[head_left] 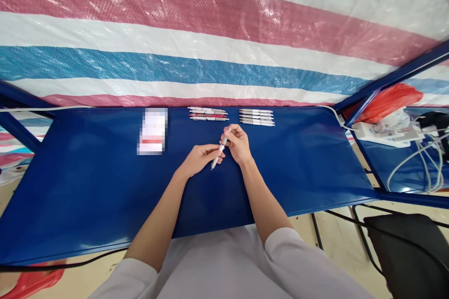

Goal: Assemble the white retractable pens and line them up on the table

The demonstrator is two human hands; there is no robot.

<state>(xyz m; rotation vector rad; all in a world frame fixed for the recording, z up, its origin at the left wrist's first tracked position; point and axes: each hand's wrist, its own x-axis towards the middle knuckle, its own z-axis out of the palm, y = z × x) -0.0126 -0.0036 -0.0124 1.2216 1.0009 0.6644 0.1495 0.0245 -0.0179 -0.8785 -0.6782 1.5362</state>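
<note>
A white pen [220, 151] is held slantwise between both hands above the blue table [105, 196]. My left hand [201, 159] pinches its lower part between thumb and fingers. Around the upper end are the closed fingers of my right hand [239, 143]. Beyond the hands lies a group of pens [208, 114], white ones with a red one among them. To its right, several white pens [256, 117] rest side by side in a neat row.
A blurred-out white rectangle [152, 131] lies left of the pens. Striped plastic sheeting [210, 37] hangs behind the table. At the right are a white power strip [377, 134], cables [430, 163] and a red plastic bag [386, 103]. A dark chair [407, 252] stands at the lower right.
</note>
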